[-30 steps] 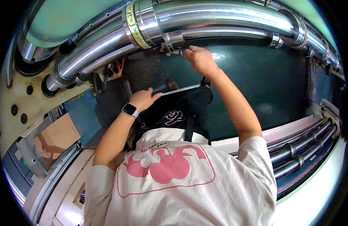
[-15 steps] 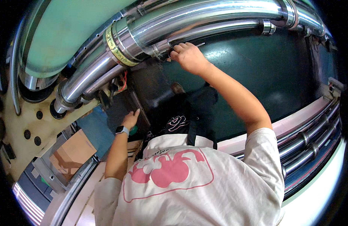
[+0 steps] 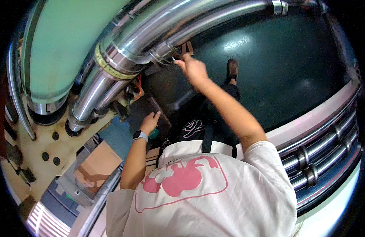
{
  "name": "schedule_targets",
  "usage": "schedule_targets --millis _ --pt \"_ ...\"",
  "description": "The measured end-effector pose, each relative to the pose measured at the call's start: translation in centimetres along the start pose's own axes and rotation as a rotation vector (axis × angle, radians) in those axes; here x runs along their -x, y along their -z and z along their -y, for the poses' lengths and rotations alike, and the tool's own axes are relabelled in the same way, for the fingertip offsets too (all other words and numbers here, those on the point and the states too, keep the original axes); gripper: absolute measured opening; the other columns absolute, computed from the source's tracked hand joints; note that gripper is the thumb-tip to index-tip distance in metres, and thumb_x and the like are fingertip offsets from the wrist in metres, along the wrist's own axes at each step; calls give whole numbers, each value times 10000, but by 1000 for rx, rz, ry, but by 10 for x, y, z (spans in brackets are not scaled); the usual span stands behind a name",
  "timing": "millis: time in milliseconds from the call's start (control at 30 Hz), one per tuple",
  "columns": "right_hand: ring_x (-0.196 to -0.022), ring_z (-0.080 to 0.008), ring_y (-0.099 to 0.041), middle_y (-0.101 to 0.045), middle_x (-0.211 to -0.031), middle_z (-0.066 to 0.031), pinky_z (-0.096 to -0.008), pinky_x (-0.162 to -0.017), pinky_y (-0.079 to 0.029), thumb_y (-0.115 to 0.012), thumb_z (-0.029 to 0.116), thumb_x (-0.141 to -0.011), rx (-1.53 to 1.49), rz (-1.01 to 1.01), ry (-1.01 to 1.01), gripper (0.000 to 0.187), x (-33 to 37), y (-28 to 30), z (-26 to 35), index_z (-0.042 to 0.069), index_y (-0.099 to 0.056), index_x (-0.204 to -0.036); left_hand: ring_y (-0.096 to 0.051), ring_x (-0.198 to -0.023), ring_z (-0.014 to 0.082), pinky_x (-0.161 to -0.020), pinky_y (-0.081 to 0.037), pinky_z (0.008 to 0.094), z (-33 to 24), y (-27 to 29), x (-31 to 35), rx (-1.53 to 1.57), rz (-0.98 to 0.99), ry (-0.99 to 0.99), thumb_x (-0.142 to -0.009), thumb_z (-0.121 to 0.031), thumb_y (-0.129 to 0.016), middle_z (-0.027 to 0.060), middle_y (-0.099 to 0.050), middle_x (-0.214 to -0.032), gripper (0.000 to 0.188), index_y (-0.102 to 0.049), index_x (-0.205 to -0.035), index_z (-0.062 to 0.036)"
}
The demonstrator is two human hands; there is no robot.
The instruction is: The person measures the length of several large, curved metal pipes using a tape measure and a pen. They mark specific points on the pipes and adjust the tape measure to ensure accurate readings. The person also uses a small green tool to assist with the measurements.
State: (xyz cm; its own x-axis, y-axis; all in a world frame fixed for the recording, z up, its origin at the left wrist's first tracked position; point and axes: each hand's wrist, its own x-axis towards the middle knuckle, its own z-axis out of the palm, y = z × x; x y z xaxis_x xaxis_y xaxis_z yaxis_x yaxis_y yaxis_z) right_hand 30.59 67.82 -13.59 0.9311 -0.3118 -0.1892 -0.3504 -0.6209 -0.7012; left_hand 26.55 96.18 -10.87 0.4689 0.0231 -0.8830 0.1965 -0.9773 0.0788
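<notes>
My right hand [image 3: 195,71] is raised in front of the machine, its fingers closed round a thin metal rod [image 3: 174,59]. Only a short bright tip of the rod shows, and its kind is unclear. Just left of that tip is a metal collar [image 3: 162,52] on the thinner steel shaft. My left hand [image 3: 150,123], with a watch on its wrist, hangs lower at the left. Its thumb and forefinger stretch out apart, while the other fingers are partly hidden. Beside its palm shows a green round thing [image 3: 154,133]; whether the hand touches it I cannot tell.
A large steel roller [image 3: 151,33] with a yellow-marked ring [image 3: 111,70] crosses above the shaft. Farther left stands a pale green cylinder [image 3: 64,51]. A cardboard box [image 3: 98,164] sits at the lower left. Several steel rollers [image 3: 295,164] line the right, and orange wires [image 3: 139,87] hang below the shaft.
My view has shifted. The right hand has turned: the rod stuck out to its right before, and now a tip shows at its left. My foot has come into view.
</notes>
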Motion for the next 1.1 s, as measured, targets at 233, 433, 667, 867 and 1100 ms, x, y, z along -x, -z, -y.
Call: schedule_targets --millis 233,433,667,867,1100 --pt "-687 -197 -603 -611 -711 -127 -306 -622 -498 -205 543 -899 -1491 4 -449 718 16 -70 65 -70 -555 -768 -590 -642 260 -658 -425 374 -2 13 -13 -192 30 -28 -873 -473 -390 186 -593 -769 538 -525 -931 44" --pt "-764 -257 -539 -574 -824 -153 -368 -716 -431 -237 570 -885 -1476 -29 -432 719 19 -72 72 -85 -532 -895 -583 -613 234 -636 -429 353 -3 6 -33 -193 40 -151 -878 -446 -397 184 -592 -769 517 -521 -969 48" --pt "-928 -458 -485 -519 -945 -333 -462 -818 -372 -382 193 -828 -1320 -18 -449 352 25 -47 84 -120 -466 -964 -577 -663 261 -621 -429 370 -29 12 -29 -308 -84 -372 -873 -300 -423 165 -595 -731 407 -570 -741 56" --pt "-605 -171 -464 -495 -720 -68 -301 -556 -388 -509 55 -781 -1535 89 -626 150 4 -70 96 -19 -485 -909 -564 -651 215 -596 -449 334 -48 39 -9 420 -112 -241 -860 -160 -439 125 -591 -746 241 -522 -986 28" --pt "-797 -190 -563 -561 -867 -88 -324 -713 -480 -457 120 -867 -1353 225 -585 135 6 -59 90 0 -489 -919 -469 -749 201 -613 -391 299 -72 110 -27 1868 569 -736 -787 -267 -563 119 -545 -985 366 -506 -1007 20"
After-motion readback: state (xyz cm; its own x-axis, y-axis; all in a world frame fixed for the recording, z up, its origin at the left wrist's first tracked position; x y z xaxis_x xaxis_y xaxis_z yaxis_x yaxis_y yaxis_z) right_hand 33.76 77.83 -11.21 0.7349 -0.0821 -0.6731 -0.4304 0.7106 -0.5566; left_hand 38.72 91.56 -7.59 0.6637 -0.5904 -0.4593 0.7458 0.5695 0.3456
